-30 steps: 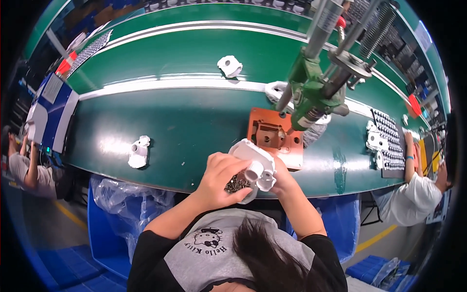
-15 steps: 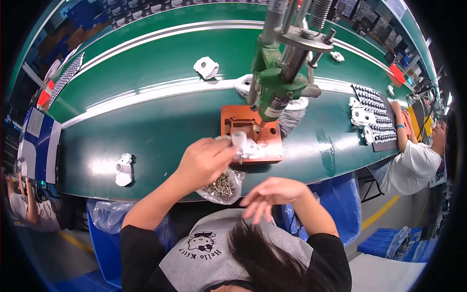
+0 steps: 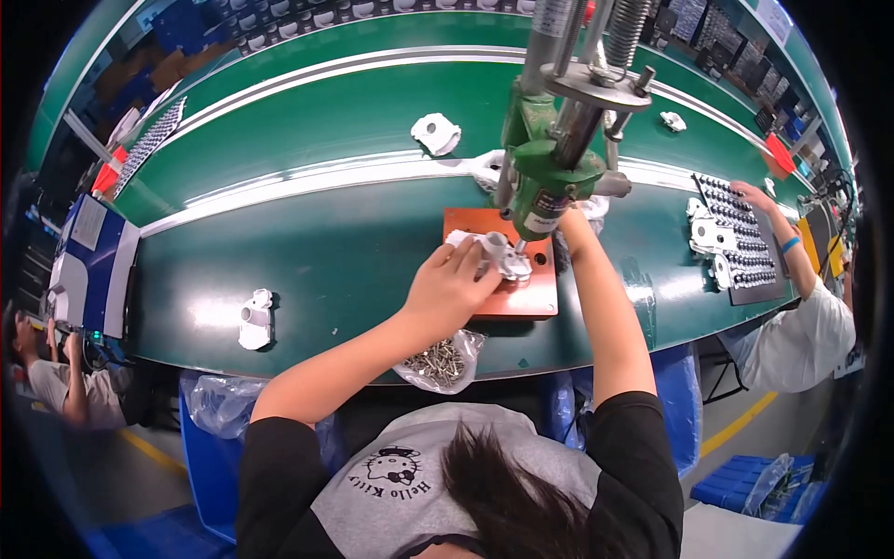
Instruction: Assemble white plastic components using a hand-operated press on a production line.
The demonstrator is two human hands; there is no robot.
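My left hand (image 3: 451,285) grips a white plastic housing (image 3: 495,245) with a round tube-like neck. The housing rests on the orange fixture block (image 3: 533,301) beneath the green press (image 3: 551,177). My right hand (image 3: 575,226) reaches behind the right side of the press head, near the bagged dark and white things. The press hides its fingers, so what it touches cannot be seen. A clear bag of small metal screws (image 3: 443,361) lies at the table's near edge, just below my left wrist.
One white housing (image 3: 255,320) lies on the table at left; another (image 3: 436,134) is on the green belt. At right, more white parts (image 3: 711,237) sit beside a tray of black pieces (image 3: 751,244). A co-worker's arm (image 3: 790,250) reaches over that tray. Blue bins (image 3: 207,456) stand below.
My left hand has lowered the white housing onto the orange block. My right hand has gone from in front of my body forward and up behind the press head. The view has shifted slightly.
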